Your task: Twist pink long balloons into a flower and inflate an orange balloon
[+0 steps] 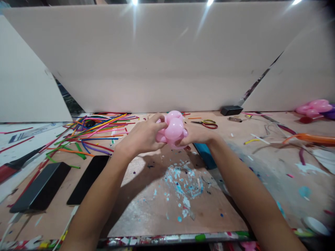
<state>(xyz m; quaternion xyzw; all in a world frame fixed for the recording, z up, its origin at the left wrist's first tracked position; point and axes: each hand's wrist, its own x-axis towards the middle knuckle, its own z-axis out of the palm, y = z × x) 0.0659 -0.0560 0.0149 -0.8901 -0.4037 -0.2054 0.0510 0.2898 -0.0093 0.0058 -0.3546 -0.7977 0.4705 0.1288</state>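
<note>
A cluster of pink twisted balloon bubbles (173, 129) is held up over the middle of the table, between both hands. From the left, my left hand (148, 134) curls its fingers around the bubbles. My right hand (195, 134) grips the cluster from the other side, its fingers partly hidden behind the balloon. Beyond my right hand lie scissors (209, 123) with red and yellow handles. Under my right forearm a flat blue item (205, 155) shows in part.
Many uninflated modelling balloons (104, 127) lie at the back left. A black phone (89, 179) and a dark box (40, 187) with cables sit left. At right are an orange balloon (316, 138) and pink balloons (315, 107). White panels (157, 62) enclose the table's back.
</note>
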